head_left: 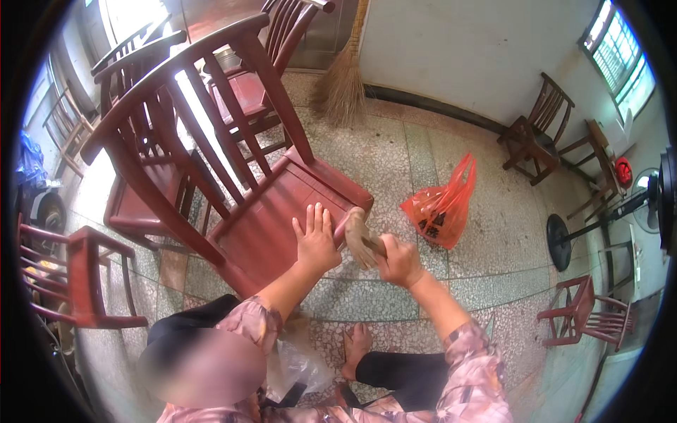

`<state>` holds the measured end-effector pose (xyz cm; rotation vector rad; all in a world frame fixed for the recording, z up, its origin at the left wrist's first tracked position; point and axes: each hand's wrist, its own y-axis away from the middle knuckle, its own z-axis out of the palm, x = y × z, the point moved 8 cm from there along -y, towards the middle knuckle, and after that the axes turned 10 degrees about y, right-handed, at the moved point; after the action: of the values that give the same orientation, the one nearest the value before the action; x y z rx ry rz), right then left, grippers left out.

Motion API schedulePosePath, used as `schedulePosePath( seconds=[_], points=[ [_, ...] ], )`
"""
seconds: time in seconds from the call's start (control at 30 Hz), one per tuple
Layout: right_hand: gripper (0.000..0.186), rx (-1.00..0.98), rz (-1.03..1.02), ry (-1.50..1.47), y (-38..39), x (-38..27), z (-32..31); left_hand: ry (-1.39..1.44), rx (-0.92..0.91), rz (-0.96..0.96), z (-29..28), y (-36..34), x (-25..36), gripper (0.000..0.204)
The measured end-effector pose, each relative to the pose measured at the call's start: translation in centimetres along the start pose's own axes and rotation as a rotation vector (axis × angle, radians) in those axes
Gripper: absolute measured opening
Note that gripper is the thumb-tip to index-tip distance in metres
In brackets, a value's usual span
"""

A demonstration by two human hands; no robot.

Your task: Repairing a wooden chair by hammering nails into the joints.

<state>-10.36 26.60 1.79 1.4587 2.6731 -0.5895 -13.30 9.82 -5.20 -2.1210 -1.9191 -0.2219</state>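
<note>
A dark red wooden chair [261,236] with a slatted back stands in front of me, slightly to the left. My left hand [316,240] lies on its seat near the front corner, fingers outstretched and holding nothing. Closed round a short wooden handle, my right hand [400,261] grips a mallet-like tool [358,240] with a tan, worn head. That head is against or very near the chair's front edge, just right of my left hand; whether they touch, I cannot tell.
An orange-red plastic bag [448,204] with dark contents sits on the speckled floor. More wooden chairs [86,278] stand around. A straw broom [345,84] leans on the wall, a black fan [560,242] stands right, and clear plastic [296,366] lies by my legs.
</note>
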Motion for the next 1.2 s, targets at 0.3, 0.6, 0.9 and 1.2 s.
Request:
schedulePosePath(
  seconds=[0.3,0.6,0.9,1.2],
  points=[
    [0.028,0.315,0.761,-1.214,0.4,3.2,0.2,0.146,-0.114,-0.075,-1.0,0.1,0.6,0.092],
    [0.037,0.255,1.052,-1.898,-0.9,11.2,3.1,0.184,-0.078,-0.043,-0.8,-0.4,1.5,0.093],
    [0.037,0.469,1.121,-1.914,0.8,10.6,2.2,0.131,-0.036,-0.018,-0.6,-0.3,0.9,0.093],
    [0.035,0.726,1.174,-1.85,1.6,6.3,2.8,0.154,-0.02,-0.049,-1.2,-0.4,0.5,0.091]
  ],
)
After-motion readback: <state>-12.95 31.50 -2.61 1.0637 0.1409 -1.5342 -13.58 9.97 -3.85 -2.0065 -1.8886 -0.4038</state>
